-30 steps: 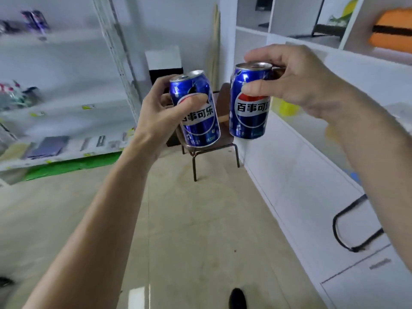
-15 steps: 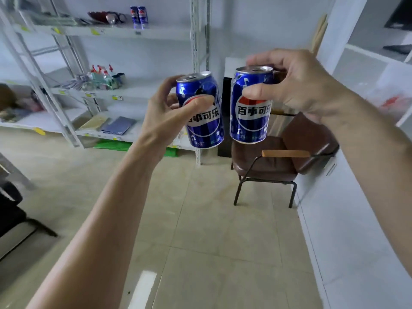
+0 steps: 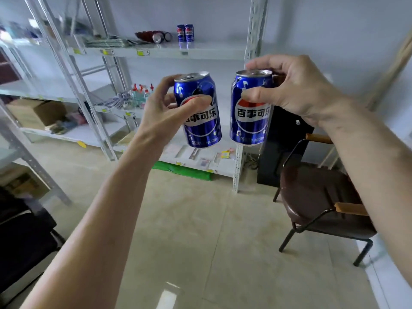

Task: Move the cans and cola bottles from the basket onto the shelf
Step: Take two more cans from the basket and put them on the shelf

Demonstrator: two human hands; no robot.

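Both arms stretched forward, left hand (image 3: 160, 108) and right hand (image 3: 296, 90) raised side by side, each gripping something between curled fingers and thumb.

The left hand (image 3: 165, 108) grips a blue can (image 3: 200, 121); the right hand (image 3: 296, 94) grips another blue can (image 3: 250, 117), near together, the shelf (image 3: 185, 51) far behind.

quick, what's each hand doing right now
Left hand: grips a blue can, held upright in the air.
Right hand: grips a second blue can, also upright.

Blue cans (image 3: 201, 121), red-white roundels
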